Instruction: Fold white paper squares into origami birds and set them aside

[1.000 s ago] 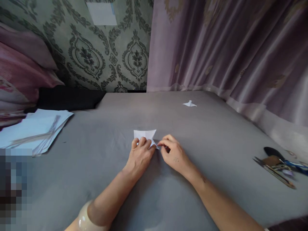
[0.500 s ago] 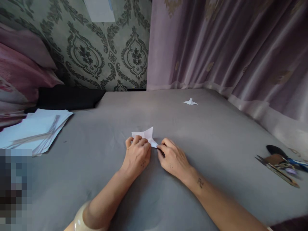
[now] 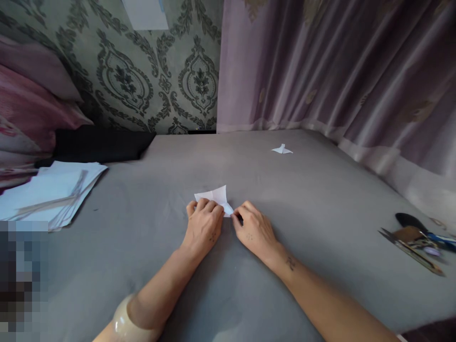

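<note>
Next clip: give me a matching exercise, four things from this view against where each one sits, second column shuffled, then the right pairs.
Things:
1. folded white paper
2. small paper figure
3. stack of paper sheets
4. scissors

Places:
A. far left on the grey cloth
B. far right edge
C. under both hands' fingertips
D. alone, far side, near the curtain

Pairs: 1-C, 2-D, 3-A, 4-B

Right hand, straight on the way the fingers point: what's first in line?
The right hand points up-left, its fingers pinching the folded white paper at its near-right corner. Straight on it meets that paper first, then likely the left hand pressing on it.
</note>
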### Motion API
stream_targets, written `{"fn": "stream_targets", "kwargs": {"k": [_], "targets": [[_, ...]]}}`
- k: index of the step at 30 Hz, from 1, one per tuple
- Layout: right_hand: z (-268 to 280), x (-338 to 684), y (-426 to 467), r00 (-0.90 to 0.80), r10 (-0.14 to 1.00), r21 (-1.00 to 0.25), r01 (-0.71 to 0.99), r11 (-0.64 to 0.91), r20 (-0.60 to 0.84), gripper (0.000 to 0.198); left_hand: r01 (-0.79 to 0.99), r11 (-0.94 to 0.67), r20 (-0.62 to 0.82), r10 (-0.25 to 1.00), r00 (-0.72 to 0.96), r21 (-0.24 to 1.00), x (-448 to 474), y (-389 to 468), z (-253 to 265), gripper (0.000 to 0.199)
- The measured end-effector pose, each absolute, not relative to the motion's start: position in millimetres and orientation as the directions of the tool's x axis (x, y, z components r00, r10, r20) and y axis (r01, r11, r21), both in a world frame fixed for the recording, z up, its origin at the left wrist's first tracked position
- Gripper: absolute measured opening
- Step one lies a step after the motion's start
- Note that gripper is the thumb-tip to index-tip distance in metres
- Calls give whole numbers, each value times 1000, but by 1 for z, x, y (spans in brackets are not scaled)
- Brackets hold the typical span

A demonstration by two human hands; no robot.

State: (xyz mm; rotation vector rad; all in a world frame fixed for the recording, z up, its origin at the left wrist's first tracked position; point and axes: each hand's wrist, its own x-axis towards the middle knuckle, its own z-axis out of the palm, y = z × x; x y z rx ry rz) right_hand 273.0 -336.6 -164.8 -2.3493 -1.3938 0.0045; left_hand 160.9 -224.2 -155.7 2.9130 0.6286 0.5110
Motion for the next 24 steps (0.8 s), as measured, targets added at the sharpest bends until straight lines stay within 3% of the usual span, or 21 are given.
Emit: {"fn": "stream_targets", "kwargs": {"k": [8,13,17,24], "targets": [[-167,281,-340,498,850,-411,821,-397,173,10,338,-926,308,376,874,171,161,-223,-155,25],[-157,280,-347,411,890,-474,835,-280,198,24,327,-933,321,358,877,147,161,-223,-156,26],[-151,268,-348,270,945,-377,908,-185,185,30,332,-931,325,364,873,152,159,-222,-156,21],[-149,259,-350,254,959,-286,935,-210,127,37,332,-940,338,340,877,85,144,-213,-148,16]]}}
